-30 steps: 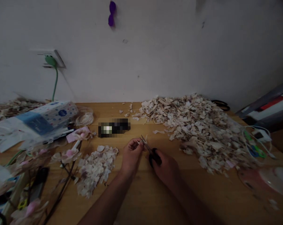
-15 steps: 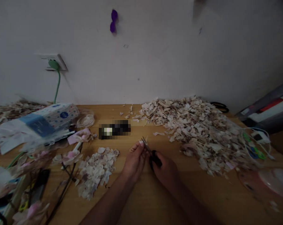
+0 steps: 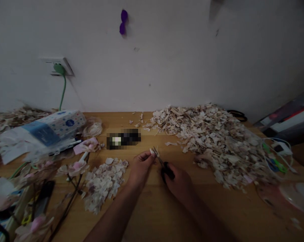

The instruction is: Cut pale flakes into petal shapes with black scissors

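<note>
Low over the middle of the wooden table, my left hand (image 3: 141, 165) pinches a small pale petal (image 3: 152, 152) between thumb and fingertips. My right hand (image 3: 179, 181) is closed round the black handles of a pair of scissors (image 3: 167, 170). Their metal blades point up and left, slightly apart, right at the petal. A thin pale strip shows beside the blade tips. Left of my left hand lies a small heap of rounded petals (image 3: 105, 185). To the right spreads a far larger heap of pale cut scraps (image 3: 204, 131).
A tissue pack (image 3: 53, 129) and clear bags lie at the left. Pink artificial flowers (image 3: 77, 167) on dark stems stand nearer me. A blurred-out dark object (image 3: 123, 138) rests beyond my hands. At the right are a white cable (image 3: 284, 149) and a clear plastic container (image 3: 299, 196).
My left hand has shifted slightly left and its fingers have turned around the petal. The scissors stay nearly in place at the petal. The view has moved a little.
</note>
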The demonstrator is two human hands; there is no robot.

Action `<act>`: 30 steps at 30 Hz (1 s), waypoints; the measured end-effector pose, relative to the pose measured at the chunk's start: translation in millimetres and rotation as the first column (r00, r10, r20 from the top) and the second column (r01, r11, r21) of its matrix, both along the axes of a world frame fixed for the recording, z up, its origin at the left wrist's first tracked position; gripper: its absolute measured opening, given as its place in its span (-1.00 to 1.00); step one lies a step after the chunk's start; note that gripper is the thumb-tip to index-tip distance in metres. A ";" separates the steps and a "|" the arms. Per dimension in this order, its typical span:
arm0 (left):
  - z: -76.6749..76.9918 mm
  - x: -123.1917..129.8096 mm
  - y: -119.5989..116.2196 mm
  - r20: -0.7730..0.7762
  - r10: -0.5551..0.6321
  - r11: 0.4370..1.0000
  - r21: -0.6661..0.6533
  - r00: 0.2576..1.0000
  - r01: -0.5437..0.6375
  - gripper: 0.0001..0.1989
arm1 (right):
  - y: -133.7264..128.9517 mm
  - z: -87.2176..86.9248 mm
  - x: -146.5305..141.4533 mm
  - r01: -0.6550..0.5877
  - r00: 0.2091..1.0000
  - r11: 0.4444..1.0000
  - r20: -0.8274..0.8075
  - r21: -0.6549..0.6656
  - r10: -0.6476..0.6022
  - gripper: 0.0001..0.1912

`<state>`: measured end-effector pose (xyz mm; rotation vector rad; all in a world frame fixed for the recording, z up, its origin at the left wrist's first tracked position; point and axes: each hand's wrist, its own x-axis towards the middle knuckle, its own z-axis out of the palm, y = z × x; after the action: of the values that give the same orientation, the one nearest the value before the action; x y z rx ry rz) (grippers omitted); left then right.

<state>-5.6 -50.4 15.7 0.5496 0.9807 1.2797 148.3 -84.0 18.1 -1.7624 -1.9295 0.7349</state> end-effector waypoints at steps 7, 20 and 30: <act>9.2 -6.9 5.0 0.086 -0.023 0.998 -0.055 0.996 0.028 -0.81 | 4.9 2.6 14.2 0.146 0.844 0.989 -0.522 0.009 -0.119 -0.84; 24.0 -3.4 -2.2 0.349 0.029 0.988 -0.153 0.937 0.027 -0.88 | 9.7 -16.1 3.7 0.290 0.625 0.955 -0.769 0.065 -0.137 -0.89; 51.0 -35.6 -28.8 -0.338 0.056 0.998 0.050 0.940 -0.041 -0.70 | -0.2 -17.7 5.2 0.128 0.827 0.986 -0.561 0.102 -0.049 -0.83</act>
<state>-41.1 -79.1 66.7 0.8019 1.2609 1.2763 153.5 -84.2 0.4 -1.3444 -1.4502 0.9349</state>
